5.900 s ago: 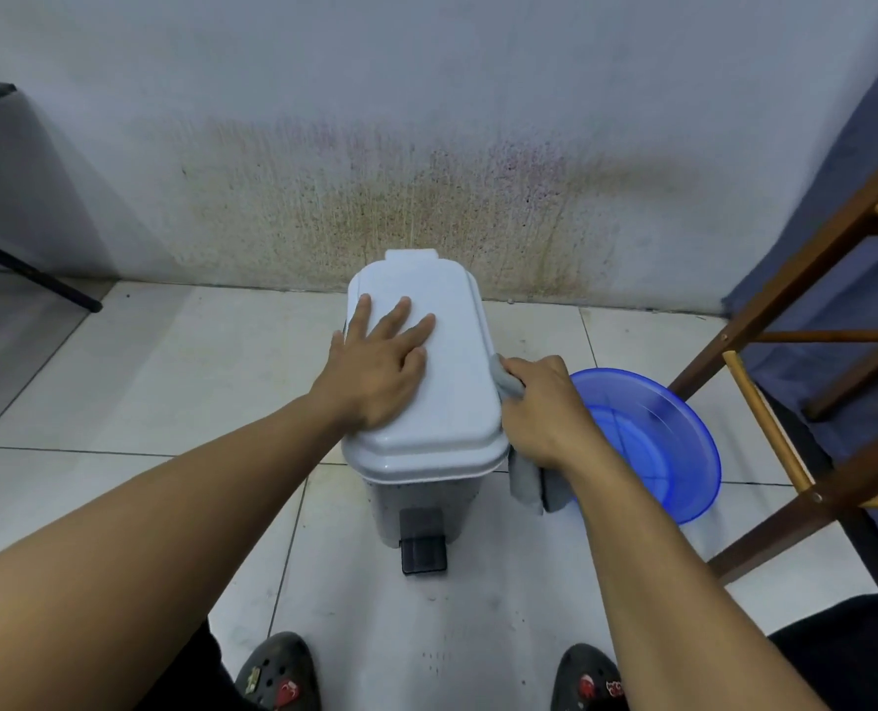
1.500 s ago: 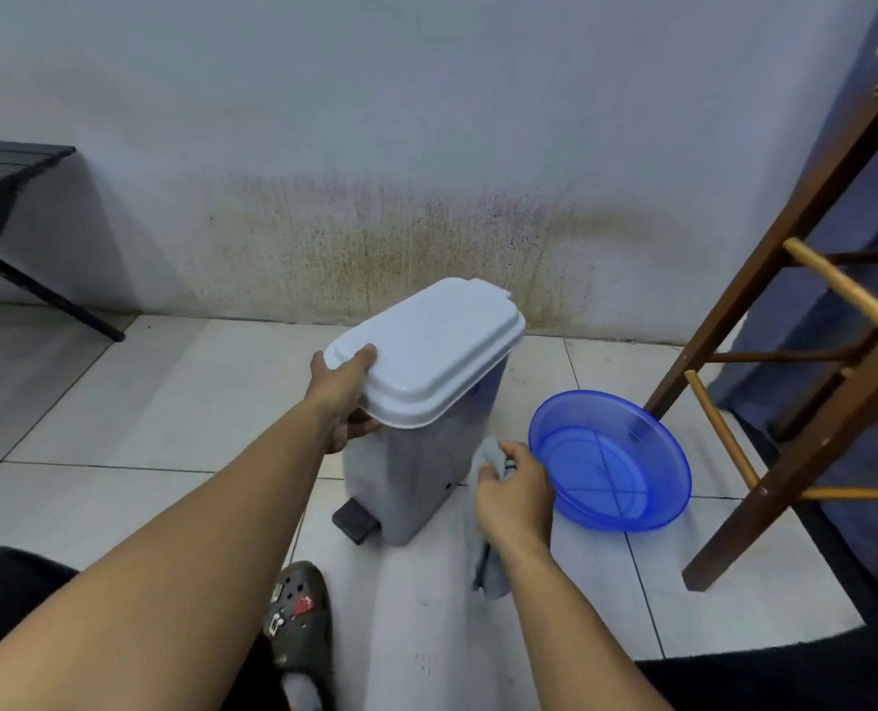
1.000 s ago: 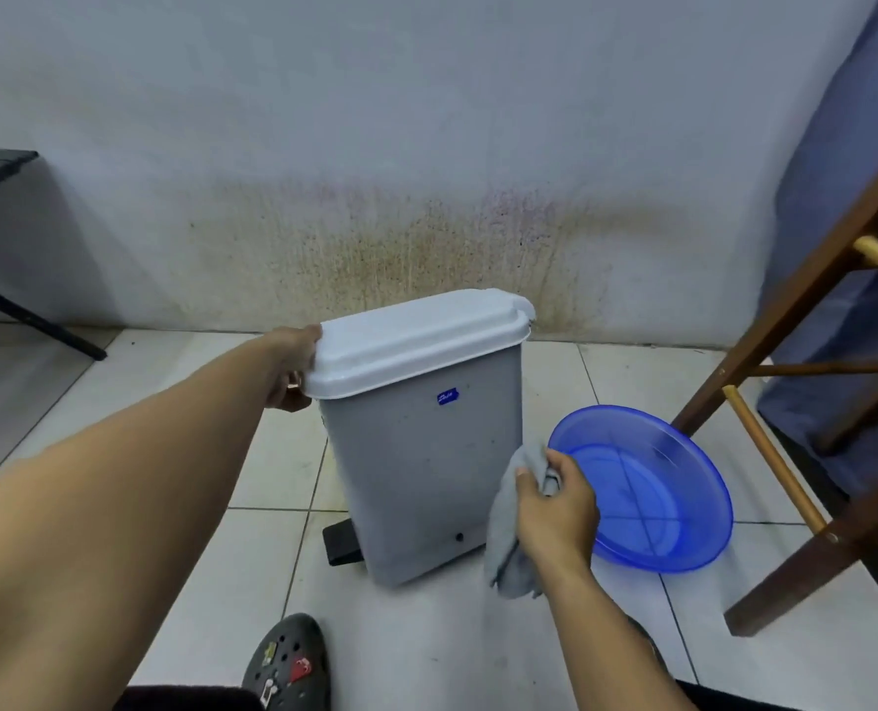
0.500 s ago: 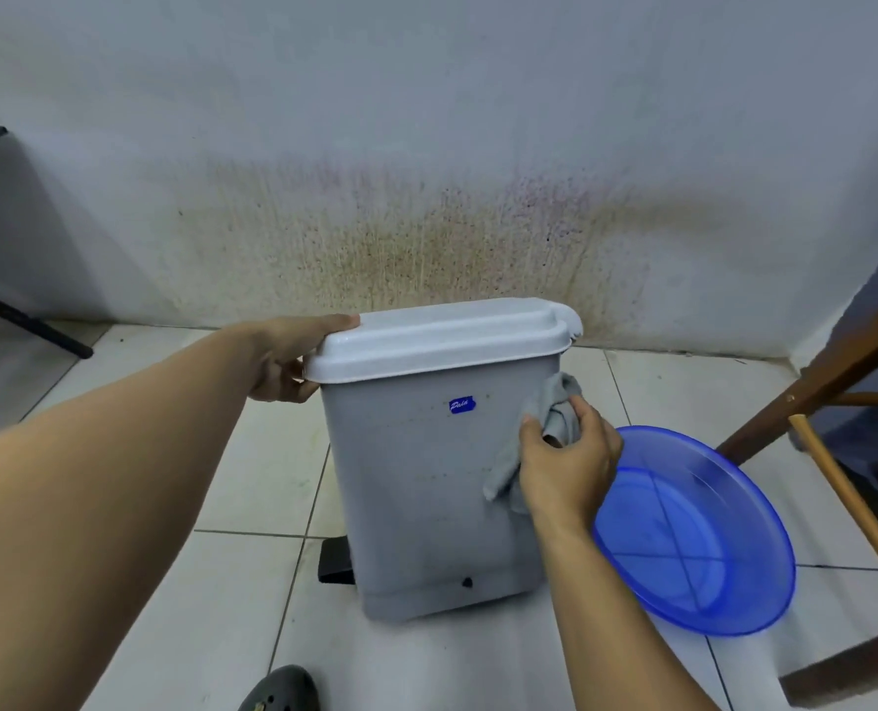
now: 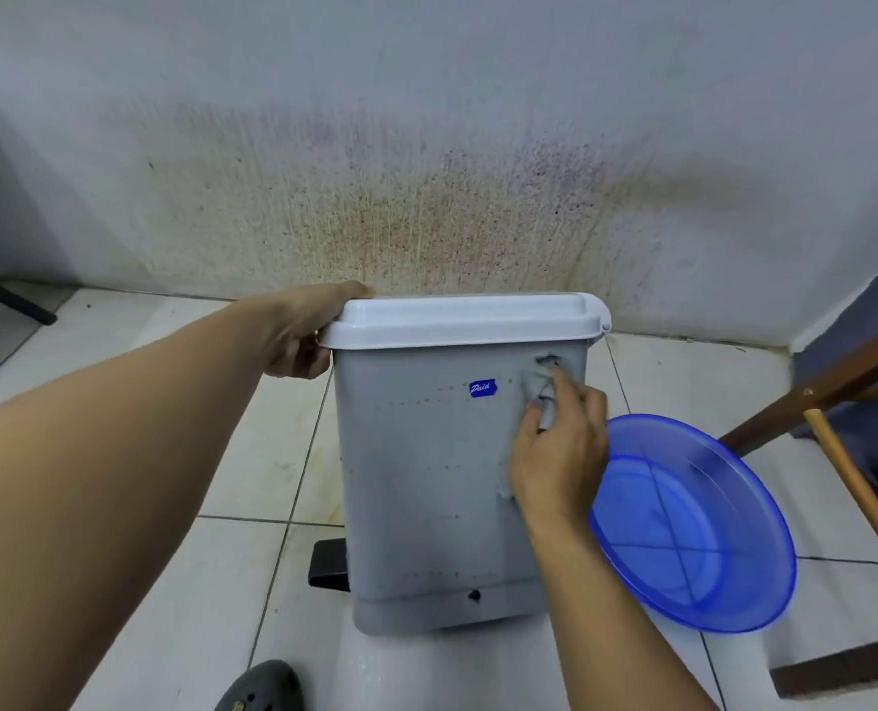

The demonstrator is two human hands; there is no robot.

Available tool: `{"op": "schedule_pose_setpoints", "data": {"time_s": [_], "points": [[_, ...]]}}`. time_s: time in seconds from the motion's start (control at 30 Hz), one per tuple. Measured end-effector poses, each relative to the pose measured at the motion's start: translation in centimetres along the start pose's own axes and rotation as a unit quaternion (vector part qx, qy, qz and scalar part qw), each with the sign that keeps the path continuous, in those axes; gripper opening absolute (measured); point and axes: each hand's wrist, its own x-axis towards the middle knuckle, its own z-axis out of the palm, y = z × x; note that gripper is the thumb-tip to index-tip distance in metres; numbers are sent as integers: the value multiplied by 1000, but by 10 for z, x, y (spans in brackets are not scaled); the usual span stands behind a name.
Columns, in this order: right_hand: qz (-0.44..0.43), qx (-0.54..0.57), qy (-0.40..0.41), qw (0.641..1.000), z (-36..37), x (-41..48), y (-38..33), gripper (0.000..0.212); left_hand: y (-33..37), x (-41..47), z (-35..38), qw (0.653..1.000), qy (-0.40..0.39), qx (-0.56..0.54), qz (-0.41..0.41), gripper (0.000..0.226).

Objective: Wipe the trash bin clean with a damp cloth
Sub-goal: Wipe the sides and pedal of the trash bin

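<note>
White floor tiles (image 5: 252,454) meet a stained, speckled wall (image 5: 426,171) at the far side. On the tiles the trash bin (image 5: 426,479) stands upright, long axis vertical, its broad grey plastic side facing me and its black pedal (image 5: 329,564) pointing left. A smooth white lid (image 5: 462,320) sits closed on top. My left hand (image 5: 308,333) clamps round the lid's left end. My right hand (image 5: 560,454) curls its fingers on the grey cloth (image 5: 542,382), pressing it to the bin's upper right side, just right of a blue sticker (image 5: 483,388). A round, translucent blue basin (image 5: 693,531) lies just beside the bin on the right, with a wooden frame (image 5: 836,382) beyond it.
</note>
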Motion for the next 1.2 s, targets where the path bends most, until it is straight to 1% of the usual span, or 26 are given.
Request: {"op": "schedule_pose_setpoints", "data": {"time_s": [0.07, 0.1, 0.13, 0.2, 0.27, 0.3, 0.33, 0.37, 0.4, 0.47, 0.5, 0.53, 0.57, 0.7, 0.83, 0.93, 1.0, 1.03, 1.07, 1.13, 1.2], "points": [[-48, 5, -34, 998, 9, -2, -14, 48, -2, 0, -2, 1000, 4, -2, -4, 41], [-57, 10, -44, 997, 10, -1, -17, 49, -4, 0, -4, 1000, 7, -3, -6, 41], [-51, 25, -39, 998, 8, 0, -18, 49, -7, -1, -6, 1000, 10, -4, -10, 41], [-8, 88, 24, 996, -6, 7, -19, 45, -12, -1, -11, 1000, 15, -8, -16, 40], [34, 142, 100, 984, -22, 15, -18, 43, -15, 0, -14, 1000, 17, -7, -17, 40], [39, 148, 114, 982, -26, 18, -17, 44, -16, 0, -15, 1000, 17, -7, -17, 40], [32, 144, 106, 983, -27, 20, -17, 47, -15, 0, -14, 1000, 17, -6, -17, 39], [13, 134, 78, 988, -25, 22, -17, 52, -14, 0, -13, 1000, 16, -5, -16, 40], [-6, 108, 29, 994, -22, 21, -17, 59, -13, -1, -12, 1000, 15, -4, -14, 40], [-30, -16, -87, 996, -16, 13, -11, 73, -11, -2, -9, 1000, 13, -1, -6, 40], [-31, -79, -126, 988, -13, 8, -6, 78, -10, -1, -8, 1000, 13, 0, -1, 40], [-32, -112, -139, 983, -12, 2, -2, 78, -9, -2, -7, 1000, 11, 1, 3, 39], [-33, -116, -133, 984, -11, -2, 2, 74, -8, -2, -6, 1000, 10, 0, 6, 38], [-17, -75, -75, 994, -6, -5, 12, 54, -7, -3, -5, 1000, 6, 0, 9, 39], [-23, -3, -40, 999, -9, -2, 10, 48, -7, -4, -6, 1000, 5, -2, 11, 38], [-29, 49, -29, 998, -11, 1, 6, 44, -8, -3, -6, 1000, 1, -6, 12, 39], [-22, 68, -23, 997, -11, -1, 3, 32, -8, -2, -6, 1000, 1, -8, 12, 39], [-18, 68, -19, 997, -11, -2, 1, 21, -8, -2, -5, 1000, 2, -9, 12, 39], [-12, 71, -18, 997, -10, -3, -1, 14, -8, -3, -5, 1000, 4, -11, 12, 38], [-5, 72, -5, 997, -8, -3, -2, 27, -9, -4, -5, 1000, 3, -14, 12, 37], [3, 55, 15, 998, -6, -1, -1, 31, -9, -5, -6, 1000, 1, -13, 13, 38]]}}
